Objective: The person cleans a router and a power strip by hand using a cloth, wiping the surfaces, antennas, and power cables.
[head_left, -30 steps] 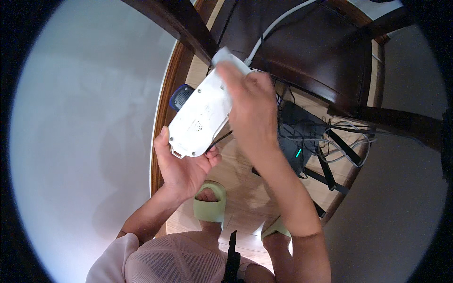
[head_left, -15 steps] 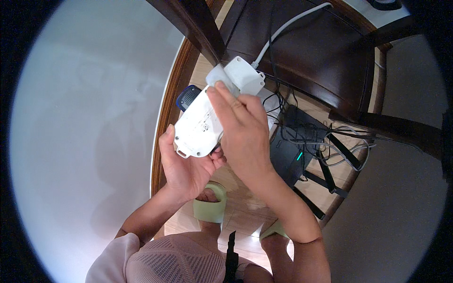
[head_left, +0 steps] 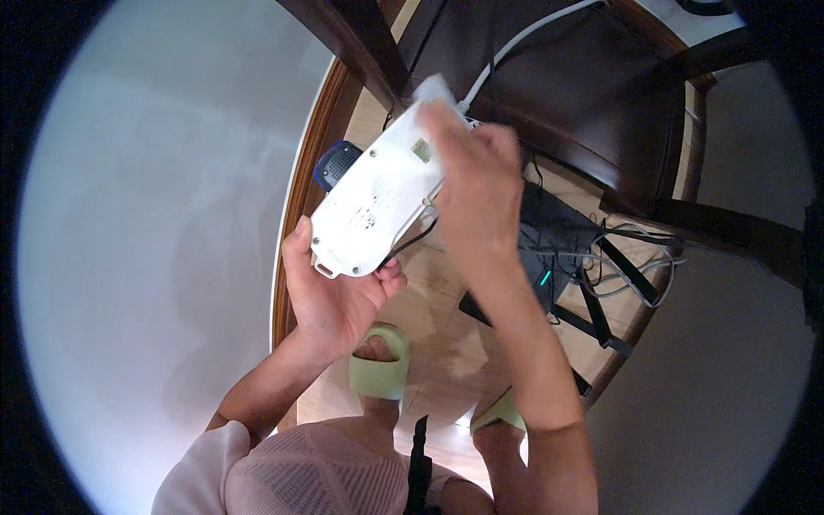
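Observation:
My left hand point(head_left: 330, 300) is closed around the near end of a white power strip point(head_left: 360, 210), thumb along its edge and fingers underneath. The strip is tilted with its screwed back face up. A black-and-blue plug-in adapter point(head_left: 337, 166) sticks out past its left side, and a thick white cord point(head_left: 506, 56) leaves its far end. My right hand point(head_left: 481, 189), blurred by motion, presses a folded white wipe point(head_left: 433, 88) on the far end of the strip, fingers over it. The sockets face away and are hidden.
A dark wooden chair point(head_left: 566, 103) stands ahead. Under it, a black box with a green light point(head_left: 532, 287) lies among tangled cables point(head_left: 635, 257). The white wall point(head_left: 163, 215) with brown skirting is at left. My green slippers point(head_left: 380, 373) are on the wooden floor.
The right hand and the wipe have slid up toward the strip's far end, uncovering a small greenish label. The left hand and strip have shifted slightly left and up.

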`<act>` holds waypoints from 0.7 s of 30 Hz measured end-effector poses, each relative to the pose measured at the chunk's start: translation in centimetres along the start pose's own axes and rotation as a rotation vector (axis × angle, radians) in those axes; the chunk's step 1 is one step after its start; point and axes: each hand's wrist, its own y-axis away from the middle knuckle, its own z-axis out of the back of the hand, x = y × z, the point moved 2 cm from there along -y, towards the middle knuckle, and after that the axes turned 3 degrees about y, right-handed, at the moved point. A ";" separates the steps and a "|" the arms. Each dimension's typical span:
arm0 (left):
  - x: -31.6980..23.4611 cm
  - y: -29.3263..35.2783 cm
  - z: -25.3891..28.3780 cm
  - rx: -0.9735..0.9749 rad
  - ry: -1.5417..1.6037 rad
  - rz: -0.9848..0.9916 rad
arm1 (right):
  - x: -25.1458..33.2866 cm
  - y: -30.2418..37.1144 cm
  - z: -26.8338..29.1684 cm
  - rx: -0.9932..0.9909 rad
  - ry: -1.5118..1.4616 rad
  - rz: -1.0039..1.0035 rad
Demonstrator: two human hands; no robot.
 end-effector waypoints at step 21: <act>-1.0 -0.3 0.8 0.056 0.009 -0.038 | 5.1 6.5 0.4 -0.067 -0.403 0.116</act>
